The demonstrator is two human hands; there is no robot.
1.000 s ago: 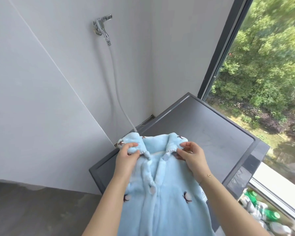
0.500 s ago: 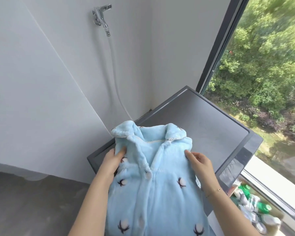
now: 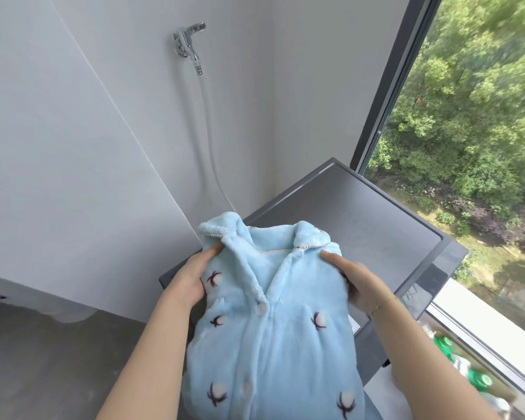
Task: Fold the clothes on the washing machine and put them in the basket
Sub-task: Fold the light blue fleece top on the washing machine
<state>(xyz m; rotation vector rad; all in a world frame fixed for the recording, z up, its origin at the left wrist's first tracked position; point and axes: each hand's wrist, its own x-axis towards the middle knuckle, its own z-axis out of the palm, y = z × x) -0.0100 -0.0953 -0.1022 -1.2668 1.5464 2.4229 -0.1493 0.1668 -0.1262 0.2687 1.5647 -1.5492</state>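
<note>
A light blue fleece pyjama top (image 3: pixel 273 322) with a collar, buttons and small cotton-flower prints hangs in front of me, lifted over the near edge of the dark grey washing machine (image 3: pixel 361 225). My left hand (image 3: pixel 191 274) grips its left shoulder below the collar. My right hand (image 3: pixel 355 280) grips the right shoulder, thumb on the front. The lower part of the top runs out of the bottom of the frame. No basket is in view.
A chrome tap (image 3: pixel 188 43) with a white hose (image 3: pixel 209 140) is on the white wall behind the machine. A large window (image 3: pixel 467 116) with a dark frame is at the right. Green-capped bottles (image 3: pixel 449 347) lie by the sill below. Grey floor is at the left.
My hands have slid from the collar down to the shoulders of the top. The top has been lifted and pulled nearer to me, away from the machine's lid.
</note>
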